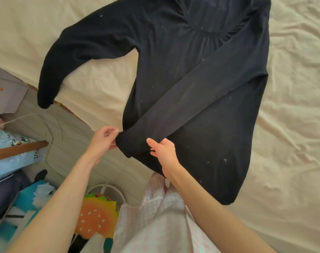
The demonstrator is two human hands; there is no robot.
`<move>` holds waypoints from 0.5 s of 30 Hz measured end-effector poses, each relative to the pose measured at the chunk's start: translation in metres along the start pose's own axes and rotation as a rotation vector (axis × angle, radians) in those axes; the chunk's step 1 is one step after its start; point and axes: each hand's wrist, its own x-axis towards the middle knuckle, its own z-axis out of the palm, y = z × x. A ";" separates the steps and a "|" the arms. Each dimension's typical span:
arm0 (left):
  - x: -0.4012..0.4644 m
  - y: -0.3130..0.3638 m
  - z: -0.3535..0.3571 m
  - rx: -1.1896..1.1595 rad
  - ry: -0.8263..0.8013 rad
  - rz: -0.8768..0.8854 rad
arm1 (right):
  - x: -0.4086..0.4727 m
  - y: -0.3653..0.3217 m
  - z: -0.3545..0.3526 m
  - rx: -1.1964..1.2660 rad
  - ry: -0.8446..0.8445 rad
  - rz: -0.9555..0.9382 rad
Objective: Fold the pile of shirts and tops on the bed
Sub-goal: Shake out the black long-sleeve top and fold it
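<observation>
Cream sheets, creased and rumpled, cover the bed (pixel 292 88) that fills most of the view. A black long-sleeved top (pixel 183 70) lies spread on it, reaching away from both hands, its gathered neckline at the far end and pale lint specks scattered over the cloth. One sleeve (pixel 201 99) is folded across the body of the top and runs down to the hands; the other sleeve (pixel 68 57) stretches far out beyond the left hand, its cuff hanging over the bed's edge.

The left hand (pixel 105 141) pinches the cuff end of the folded sleeve between curled fingers and thumb. The right hand (pixel 163 152), just beside it, grips the same sleeve a little further along, thumb on top and fingers tucked under the cloth. The two hands are close together but apart.

Below the right hand, a pale pink checked garment (pixel 161 221) covers the person's front. Below the left hand stands a white wire basket (pixel 108 189); what it holds cannot be made out beyond a bright orange and yellow burger-shaped soft item (pixel 95 216) at its rim. Further left of that hand sit light blue printed fabric (pixel 13 143) and a brown wooden rail (pixel 18 147). No readable writing or labels show anywhere.
</observation>
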 end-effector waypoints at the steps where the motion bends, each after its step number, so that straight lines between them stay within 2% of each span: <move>1: -0.002 -0.004 0.001 -0.003 0.024 0.024 | -0.001 0.001 0.001 -0.037 -0.004 -0.035; 5: -0.008 -0.015 0.015 0.107 -0.019 0.135 | -0.006 0.006 0.001 -0.031 -0.060 -0.095; 9: -0.008 -0.010 0.033 0.107 -0.026 0.169 | -0.010 0.014 -0.005 -0.035 -0.102 -0.099; 15: 0.000 -0.004 0.043 0.265 -0.226 0.118 | -0.013 0.024 -0.016 0.025 -0.144 -0.100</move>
